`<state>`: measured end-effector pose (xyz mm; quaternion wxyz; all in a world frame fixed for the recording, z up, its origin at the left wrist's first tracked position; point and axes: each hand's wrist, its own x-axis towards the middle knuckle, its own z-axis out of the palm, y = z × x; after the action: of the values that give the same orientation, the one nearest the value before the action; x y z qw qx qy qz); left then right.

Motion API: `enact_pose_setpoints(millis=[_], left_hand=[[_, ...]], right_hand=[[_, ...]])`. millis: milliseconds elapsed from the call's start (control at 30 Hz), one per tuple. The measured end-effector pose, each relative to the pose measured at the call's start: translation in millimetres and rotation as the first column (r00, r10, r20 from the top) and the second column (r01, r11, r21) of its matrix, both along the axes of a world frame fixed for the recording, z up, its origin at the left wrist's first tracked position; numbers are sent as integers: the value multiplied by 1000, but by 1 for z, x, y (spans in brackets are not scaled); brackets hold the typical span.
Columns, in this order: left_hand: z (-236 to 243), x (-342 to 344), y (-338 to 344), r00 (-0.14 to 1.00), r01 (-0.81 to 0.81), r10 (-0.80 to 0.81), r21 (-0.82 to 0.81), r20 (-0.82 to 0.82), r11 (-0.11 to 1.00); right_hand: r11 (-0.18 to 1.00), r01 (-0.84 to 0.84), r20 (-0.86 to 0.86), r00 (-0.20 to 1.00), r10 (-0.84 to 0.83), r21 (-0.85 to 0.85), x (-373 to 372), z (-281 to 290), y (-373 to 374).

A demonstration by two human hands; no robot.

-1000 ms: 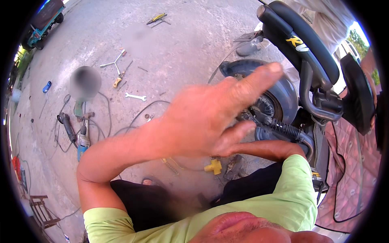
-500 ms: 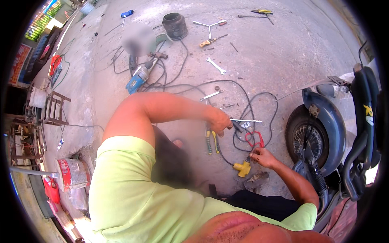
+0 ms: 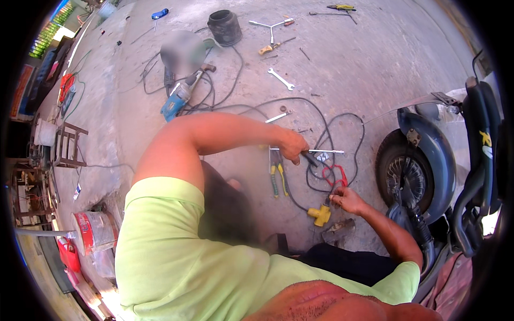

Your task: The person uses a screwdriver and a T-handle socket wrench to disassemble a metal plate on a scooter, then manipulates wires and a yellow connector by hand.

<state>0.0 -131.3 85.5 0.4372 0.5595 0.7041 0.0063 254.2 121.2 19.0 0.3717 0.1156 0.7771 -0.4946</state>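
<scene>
My left hand (image 3: 293, 147) is closed at a dark object (image 3: 312, 159) beside a long metal tool (image 3: 333, 151); what exactly its fingers grip I cannot make out. My right hand (image 3: 345, 198) pinches something small at a cord's end, just above a yellow socket adapter (image 3: 319, 215). A red item (image 3: 341, 174) and black looped cable (image 3: 363, 128) lie beyond it. Two pairs of pliers (image 3: 280, 179) with coloured handles lie below my left hand.
A scooter front wheel (image 3: 388, 160) and black bodywork (image 3: 474, 160) stand at right. A blue power tool (image 3: 174, 104), black bucket (image 3: 225, 29), wrench (image 3: 281, 79) and other tools are on the concrete. A wooden frame (image 3: 69, 150) and paint bucket (image 3: 96, 230) are at left.
My view has swung from the scooter to the tools and cables on the floor. My left hand has dropped from raised before me to the floor tools; my right is by the yellow adapter.
</scene>
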Motion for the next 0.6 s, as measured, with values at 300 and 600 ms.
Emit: enact_pose_setpoints(millis=[300,600], left_hand=[[-18,-27,-15,990,-139,139,-6,-20,990],[-19,-42,-1,979,-200,200,-8,-32,980]], right_hand=[[777,-162,-389,792,469,608,-76,151,7],[51,518,-482,748,456,854,-87,262,137]])
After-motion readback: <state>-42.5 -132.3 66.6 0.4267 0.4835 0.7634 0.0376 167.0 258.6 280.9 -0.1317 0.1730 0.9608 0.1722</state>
